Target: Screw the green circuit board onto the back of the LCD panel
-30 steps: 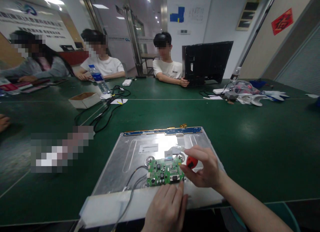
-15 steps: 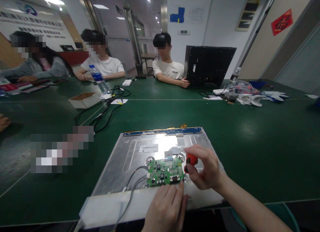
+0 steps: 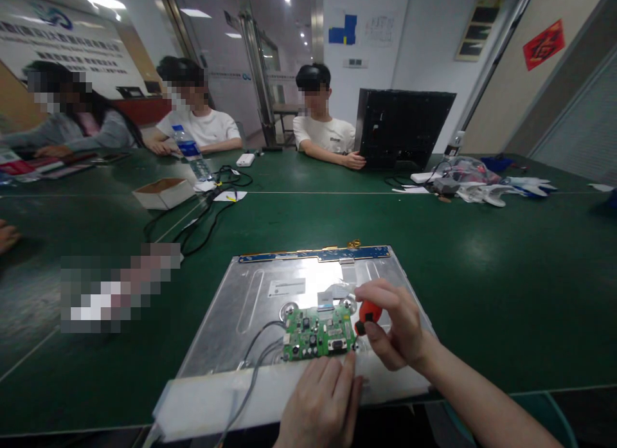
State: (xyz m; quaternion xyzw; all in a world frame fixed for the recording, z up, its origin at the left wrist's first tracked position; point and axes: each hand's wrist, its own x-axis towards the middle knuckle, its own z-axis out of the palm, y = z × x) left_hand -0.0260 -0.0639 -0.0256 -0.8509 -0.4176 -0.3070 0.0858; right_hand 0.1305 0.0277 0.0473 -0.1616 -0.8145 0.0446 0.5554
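Note:
A metal-backed display panel lies on the table in front of me, with a green circuit board on its lower middle. My right hand grips the red and black handle of a screwdriver between thumb and fingers. Its tip points down at the board's lower right corner, where a screw shows beside my fingertip. My left hand rests on the panel's white lower strip, fingers stretched forward to the board's near edge. Grey cables run from the board's left side.
Beyond the panel, a black monitor stands with a person's hand at its side. Gloves and bagged items lie to the right. Leftward are an open cardboard box, a water bottle and black cables. Several people sit opposite.
The screwdriver handle has turned slightly in my right hand, and my thumb has shifted a little on it. My left hand stays nearly still.

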